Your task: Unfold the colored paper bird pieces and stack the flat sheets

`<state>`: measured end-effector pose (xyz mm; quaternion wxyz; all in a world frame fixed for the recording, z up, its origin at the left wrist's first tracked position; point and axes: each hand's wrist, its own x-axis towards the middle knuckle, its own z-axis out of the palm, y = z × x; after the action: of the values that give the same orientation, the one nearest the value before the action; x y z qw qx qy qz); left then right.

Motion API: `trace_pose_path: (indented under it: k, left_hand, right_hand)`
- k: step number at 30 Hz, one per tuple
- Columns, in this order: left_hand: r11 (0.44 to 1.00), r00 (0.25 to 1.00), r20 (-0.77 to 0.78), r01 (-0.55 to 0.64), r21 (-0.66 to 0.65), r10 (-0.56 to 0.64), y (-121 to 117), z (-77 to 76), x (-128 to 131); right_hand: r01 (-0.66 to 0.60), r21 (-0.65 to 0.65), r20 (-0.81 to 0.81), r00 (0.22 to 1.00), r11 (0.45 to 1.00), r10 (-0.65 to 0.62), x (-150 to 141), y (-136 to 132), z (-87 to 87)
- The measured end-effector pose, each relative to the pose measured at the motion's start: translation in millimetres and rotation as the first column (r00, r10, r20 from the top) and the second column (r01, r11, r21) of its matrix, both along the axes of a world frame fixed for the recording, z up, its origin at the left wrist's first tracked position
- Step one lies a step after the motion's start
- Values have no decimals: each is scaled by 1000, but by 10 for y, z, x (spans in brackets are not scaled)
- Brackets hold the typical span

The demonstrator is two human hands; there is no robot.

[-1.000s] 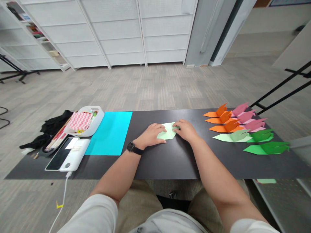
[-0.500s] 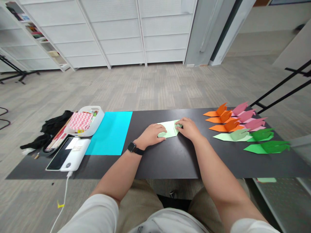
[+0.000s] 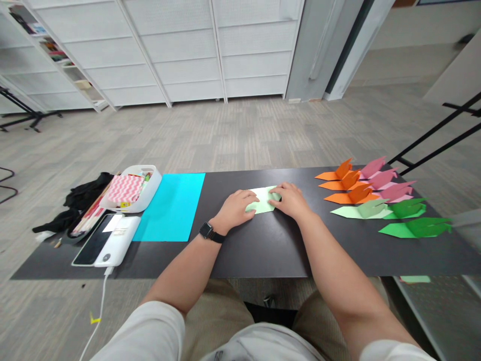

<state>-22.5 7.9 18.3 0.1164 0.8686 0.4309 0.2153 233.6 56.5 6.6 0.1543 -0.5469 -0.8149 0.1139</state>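
Landmark: blue sheet point(image 3: 169, 208), flat on dark table point(image 3: 259, 245). Pale green paper point(image 3: 265, 198) lies right of blue sheet, well apart from it, on the table between both hands; its ends are partly covered by fingers.

Left hand point(image 3: 237, 208), the one closer to blue sheet, is palm down on the paper's left end, fingers lying over it; can't tell if it pinches or just presses. Black watch point(image 3: 206, 230) on that wrist, just right of blue sheet's near corner. Right hand point(image 3: 291, 200), farther right of blue sheet, has bent fingers and thumb at the paper's right end; touching, but can't tell if the edge is gripped.

Far right of blue sheet: folded paper birds, three orange point(image 3: 341, 173), three pink point(image 3: 398, 191), one light green point(image 3: 363, 210), two darker green point(image 3: 408, 228).

Left of blue sheet: white bin point(image 3: 152, 188) overlapping its edge, holding a pink-and-white zigzag item point(image 3: 124, 188); white device point(image 3: 118, 240) with cable point(image 3: 99, 311), lying against a dark-screened phone point(image 3: 92, 248); black cloth point(image 3: 86, 193) farther left.
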Motion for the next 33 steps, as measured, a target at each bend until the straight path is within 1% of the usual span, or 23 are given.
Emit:
trace_pose_path:
  k: [2,4,8,10,13,16,19,21,23,25,27,30,33]
  left_hand:
    - [999,999,4,-42,12,42,-10,11,-8]
    - [998,998,2,-57,9,57,-17,15,-14]
    - [1000,1000,0,-7,-8,7,-19,-1,-8]
    - [1000,999,45,-9,-17,10,-14,-18,5]
    - [999,986,162,-27,-44,34,-6,-33,32]
    - [995,959,276,-38,-88,60,-1,-14,54]
    - [994,940,334,-38,-101,70,-10,47,55]
    - [996,943,330,-4,-87,33,-22,95,41]
    - [996,955,295,57,-73,-33,-30,125,20]
    - [992,965,244,117,-56,-100,-25,123,-2]
    - [989,971,198,143,-27,-135,-2,92,-23]
    - [995,982,159,99,29,-103,44,43,-47]
    - [997,987,151,39,69,-49,70,48,-72]
  right_hand:
    - [3,-3,-2,1000,1000,-3,-3,2,-5]
    - [10,-5,-1,1000,1000,-10,-6,4,-10]
    - [54,2,8,998,999,-54,-10,5,-25]
    - [102,9,10,995,995,-102,-9,7,-35]
    - [149,24,2,989,989,-149,-4,10,-48]
    - [153,32,-7,988,988,-153,-1,9,-52]
    - [153,28,-9,988,988,-153,1,9,-56]
    - [154,24,-15,988,988,-154,5,13,-60]
    - [150,20,-23,989,989,-149,15,20,-64]
    - [140,17,-28,990,990,-140,31,30,-63]
    - [126,11,-27,992,992,-126,47,37,-54]
    - [103,-3,-17,995,995,-103,61,37,-26]
    - [75,-16,-3,997,997,-75,57,21,4]
